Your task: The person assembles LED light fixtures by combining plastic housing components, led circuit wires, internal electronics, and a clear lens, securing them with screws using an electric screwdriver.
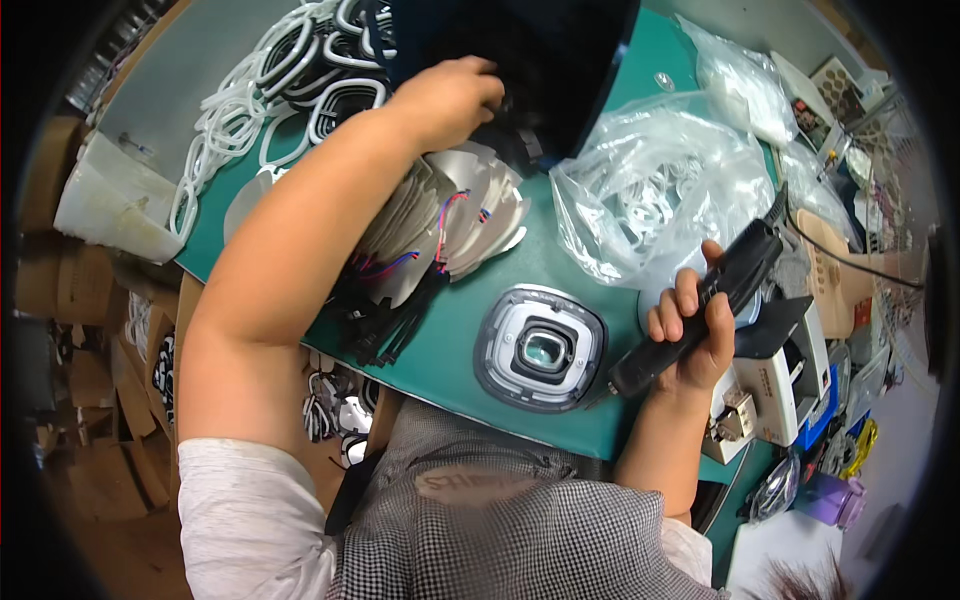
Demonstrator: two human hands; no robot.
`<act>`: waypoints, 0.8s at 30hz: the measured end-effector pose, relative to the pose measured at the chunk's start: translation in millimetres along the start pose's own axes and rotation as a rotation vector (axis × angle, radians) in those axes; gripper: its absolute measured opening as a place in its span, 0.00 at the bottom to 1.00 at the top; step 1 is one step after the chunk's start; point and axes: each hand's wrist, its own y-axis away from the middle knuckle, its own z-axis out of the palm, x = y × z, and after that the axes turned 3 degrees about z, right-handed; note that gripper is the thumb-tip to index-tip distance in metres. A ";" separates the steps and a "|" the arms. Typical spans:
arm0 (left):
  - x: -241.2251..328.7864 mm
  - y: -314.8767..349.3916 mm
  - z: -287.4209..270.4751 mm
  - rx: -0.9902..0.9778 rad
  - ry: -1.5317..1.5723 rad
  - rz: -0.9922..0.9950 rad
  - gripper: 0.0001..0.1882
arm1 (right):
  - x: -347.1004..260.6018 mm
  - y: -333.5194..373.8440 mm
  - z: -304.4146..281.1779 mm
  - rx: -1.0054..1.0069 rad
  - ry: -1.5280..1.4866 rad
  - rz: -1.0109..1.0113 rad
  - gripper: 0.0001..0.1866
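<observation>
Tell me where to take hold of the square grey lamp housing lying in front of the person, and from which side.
Grip the grey lamp housing by its outer rim, two opposite edges, coming from above. It lies flat on the green table with the lens facing up, so the rim is likely the safest hold. Its left side is free; the right hand holds a black electric screwdriver beside it.

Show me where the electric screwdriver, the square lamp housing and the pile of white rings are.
electric screwdriver [700, 310], head view, middle of its black body.
square lamp housing [541, 349], head view, its central lens.
pile of white rings [250, 100], head view, rings at the table's far left.
</observation>
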 end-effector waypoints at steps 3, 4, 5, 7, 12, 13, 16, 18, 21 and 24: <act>49.0 9.7 -35.6 0.053 0.290 -0.101 0.09 | -1.1 -1.8 -6.3 -0.027 0.000 0.015 0.33; 69.9 13.4 -54.4 -0.087 0.306 -0.107 0.09 | -3.2 -2.4 -6.3 -0.043 0.019 0.015 0.32; 88.7 24.2 -64.5 -0.229 0.318 -0.116 0.10 | -3.6 -1.1 -6.5 -0.061 0.035 0.020 0.31; 113.8 56.5 -61.3 -0.075 0.363 0.219 0.11 | -5.1 -3.0 -8.8 -0.108 0.008 0.010 0.31; 174.0 119.4 -38.5 -0.102 0.539 0.162 0.08 | -4.7 -6.9 -15.2 -0.155 -0.130 -0.001 0.27; 179.7 126.5 -32.6 -0.086 0.560 0.119 0.09 | -4.6 -6.0 -15.1 -0.151 -0.116 -0.003 0.27; 186.7 137.9 -16.1 -0.039 0.556 0.125 0.09 | -4.4 -4.4 -15.5 -0.143 -0.092 0.001 0.26; 192.2 142.1 -12.9 -0.031 0.517 0.106 0.09 | -4.0 -4.7 -17.1 -0.144 -0.066 0.002 0.25; 194.5 144.3 -9.8 -0.046 0.508 0.096 0.08 | -4.3 -5.6 -17.8 -0.149 -0.062 0.003 0.25; 193.9 146.1 -3.0 -0.017 0.460 0.164 0.09 | -5.3 -6.0 -18.0 -0.154 -0.072 0.004 0.25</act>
